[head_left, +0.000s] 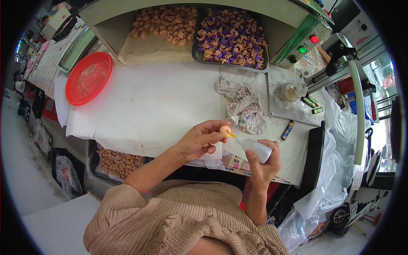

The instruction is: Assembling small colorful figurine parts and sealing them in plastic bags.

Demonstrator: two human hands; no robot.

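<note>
Between the thumb and fingers of my left hand [204,138] is a small flesh-coloured doll head [225,131]. My right hand [265,163] is wrapped round a white squeeze bottle [256,149], tilted with its nozzle up and to the left. The bottle's thin yellow tip [232,135] meets the doll head, at its right side; whether it goes inside, I cannot tell. Both hands are above the front edge of the white-covered table [148,106].
A dark tray [265,63] of flesh-and-purple figure parts stands at the back, with loose doll heads [170,25] beside it. A red plate [89,78] lies at left. A crumpled cloth [244,106], batteries [287,130] and a press machine [340,59] are at right.
</note>
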